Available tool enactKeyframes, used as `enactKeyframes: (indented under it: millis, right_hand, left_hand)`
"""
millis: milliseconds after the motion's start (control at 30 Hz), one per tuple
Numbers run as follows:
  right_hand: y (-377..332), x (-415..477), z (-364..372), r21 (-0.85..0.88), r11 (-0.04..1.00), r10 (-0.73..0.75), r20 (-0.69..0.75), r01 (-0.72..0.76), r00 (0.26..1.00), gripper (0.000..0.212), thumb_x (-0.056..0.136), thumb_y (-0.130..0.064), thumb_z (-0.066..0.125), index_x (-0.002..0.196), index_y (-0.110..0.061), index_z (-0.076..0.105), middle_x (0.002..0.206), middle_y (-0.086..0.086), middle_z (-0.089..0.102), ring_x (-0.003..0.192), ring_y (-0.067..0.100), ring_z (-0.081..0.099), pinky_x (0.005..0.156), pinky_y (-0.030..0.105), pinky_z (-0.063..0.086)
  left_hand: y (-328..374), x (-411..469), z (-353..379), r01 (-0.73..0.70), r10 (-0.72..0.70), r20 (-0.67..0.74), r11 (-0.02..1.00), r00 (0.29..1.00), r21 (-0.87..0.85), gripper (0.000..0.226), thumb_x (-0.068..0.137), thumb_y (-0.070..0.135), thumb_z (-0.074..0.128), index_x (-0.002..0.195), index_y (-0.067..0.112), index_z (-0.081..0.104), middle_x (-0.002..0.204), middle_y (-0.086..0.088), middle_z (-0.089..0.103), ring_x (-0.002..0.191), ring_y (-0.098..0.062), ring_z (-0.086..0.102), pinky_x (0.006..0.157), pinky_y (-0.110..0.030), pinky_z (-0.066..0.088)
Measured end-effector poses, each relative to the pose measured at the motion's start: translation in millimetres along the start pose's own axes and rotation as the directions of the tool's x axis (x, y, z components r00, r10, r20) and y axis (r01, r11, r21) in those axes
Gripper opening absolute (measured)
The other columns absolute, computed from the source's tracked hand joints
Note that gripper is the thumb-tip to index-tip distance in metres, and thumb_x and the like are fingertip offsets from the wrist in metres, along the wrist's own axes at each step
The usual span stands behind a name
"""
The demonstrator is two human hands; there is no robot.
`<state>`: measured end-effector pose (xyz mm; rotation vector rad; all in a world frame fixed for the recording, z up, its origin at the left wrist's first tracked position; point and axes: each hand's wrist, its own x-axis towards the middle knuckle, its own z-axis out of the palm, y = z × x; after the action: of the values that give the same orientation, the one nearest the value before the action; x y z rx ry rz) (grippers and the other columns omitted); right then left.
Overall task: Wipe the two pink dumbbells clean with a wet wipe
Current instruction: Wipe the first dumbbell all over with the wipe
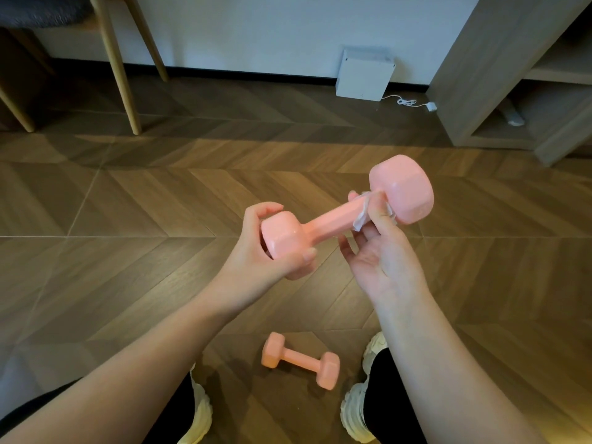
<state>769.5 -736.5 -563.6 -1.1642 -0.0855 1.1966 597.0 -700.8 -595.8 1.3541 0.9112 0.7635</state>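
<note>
**Chevron floor and a white box at the wall**

A white box (363, 75) leans against the white wall (256, 27). It stands on a brown wood floor (128, 203) laid in a chevron pattern. A dark skirting board (240, 75) runs along the wall's foot to the left of the box. From the box's right side a white cable (407, 101) trails to a small white plug (432, 106). Further right of the box stands a pale wood shelf unit (464, 75) with open compartments. Well left of the box rise light wooden chair legs (118, 75), with a dark grey cushion (41, 9) above them.
</note>
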Motion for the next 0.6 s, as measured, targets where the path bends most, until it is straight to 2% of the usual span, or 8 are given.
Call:
enactKeyframes:
  millis: [67, 133, 167, 267, 400, 433, 533, 600]
  right_hand:
    - [1, 1, 1, -0.003, 1.000, -0.018, -0.002, 0.018, 1.000, 0.057, 0.073, -0.036, 0.073, 0.127, -0.025, 0.059, 0.109, -0.002, 0.076, 0.112, 0.015, 0.065, 0.092, 0.037, 0.043]
    - [2, 2, 1, -0.025, 0.999, -0.033, 0.005, 0.033, 0.999, 0.062, 0.071, -0.036, 0.072, 0.130, -0.021, 0.059, 0.110, -0.001, 0.076, 0.112, 0.014, 0.066, 0.092, 0.036, 0.043]
    - [2, 2, 1, -0.042, 0.998, -0.037, 0.011, 0.038, 0.999, 0.063, 0.069, -0.037, 0.071, 0.129, -0.021, 0.059, 0.110, 0.000, 0.076, 0.112, 0.014, 0.066, 0.093, 0.036, 0.044]
    - [-1, 2, 0, -0.121, 0.992, -0.039, 0.019, 0.041, 0.999, 0.060, 0.069, -0.042, 0.071, 0.126, -0.024, 0.060, 0.108, -0.002, 0.076, 0.112, 0.015, 0.065, 0.095, 0.038, 0.044]
    - [15, -5, 2, -0.279, 0.960, 0.013, 0.057, 0.004, 0.998, 0.016, 0.089, -0.035, 0.067, 0.101, -0.026, 0.072, 0.107, -0.007, 0.076, 0.111, 0.013, 0.062, 0.094, 0.038, 0.043]
    - [25, -9, 5, -0.313, 0.949, 0.042, 0.057, -0.022, 0.997, 0.013, 0.089, -0.032, 0.068, 0.096, -0.023, 0.074, 0.105, -0.005, 0.077, 0.106, 0.013, 0.063, 0.090, 0.036, 0.046]
    - [47, -16, 10, -0.340, 0.938, 0.083, 0.020, -0.072, 0.996, 0.016, 0.085, -0.029, 0.075, 0.093, -0.015, 0.077, 0.100, 0.007, 0.077, 0.097, 0.018, 0.068, 0.079, 0.036, 0.051]
    - [42, -14, 13, -0.310, 0.947, 0.082, -0.005, -0.079, 0.997, 0.027, 0.076, -0.031, 0.079, 0.097, -0.015, 0.075, 0.102, 0.005, 0.077, 0.105, 0.020, 0.068, 0.092, 0.038, 0.052]
  left_hand:
    - [-1, -2, 7, 0.256, -0.242, 0.086, 0.932, 0.967, -0.256, 0.082, 0.059, 0.046, 0.082, 0.128, 0.036, 0.040, 0.119, 0.003, 0.055, 0.094, -0.011, 0.065, 0.068, -0.026, 0.056]
    - [0, -4, 11, 0.473, -0.415, 0.226, 0.761, 0.881, -0.444, 0.076, 0.069, 0.047, 0.080, 0.133, 0.025, 0.044, 0.105, -0.013, 0.064, 0.085, -0.023, 0.069, 0.064, -0.032, 0.057]
    - [1, -3, 11, 0.526, -0.454, 0.266, 0.701, 0.850, -0.483, 0.074, 0.075, 0.054, 0.076, 0.133, 0.019, 0.048, 0.100, -0.016, 0.065, 0.083, -0.026, 0.068, 0.062, -0.033, 0.057]
    - [4, -1, 7, 0.534, -0.441, 0.302, 0.674, 0.845, -0.510, 0.073, 0.081, 0.061, 0.058, 0.131, 0.009, 0.053, 0.098, -0.020, 0.061, 0.078, -0.028, 0.063, 0.059, -0.033, 0.056]
    - [5, -3, 12, 0.453, -0.380, 0.246, 0.741, 0.891, -0.496, 0.080, 0.082, 0.059, 0.056, 0.142, 0.007, 0.042, 0.098, -0.021, 0.058, 0.072, -0.024, 0.060, 0.059, -0.033, 0.052]
    - [5, -3, 12, 0.435, -0.365, 0.237, 0.754, 0.900, -0.492, 0.081, 0.083, 0.060, 0.057, 0.142, 0.007, 0.042, 0.099, -0.022, 0.058, 0.073, -0.024, 0.059, 0.059, -0.033, 0.051]
    - [8, -1, 9, 0.408, -0.340, 0.225, 0.777, 0.913, -0.479, 0.076, 0.089, 0.061, 0.055, 0.140, 0.005, 0.046, 0.102, -0.022, 0.057, 0.074, -0.024, 0.056, 0.060, -0.032, 0.049]
    - [7, -2, 7, 0.408, -0.345, 0.219, 0.793, 0.913, -0.453, 0.075, 0.089, 0.062, 0.054, 0.140, 0.007, 0.044, 0.105, -0.024, 0.057, 0.075, -0.025, 0.056, 0.060, -0.032, 0.050]
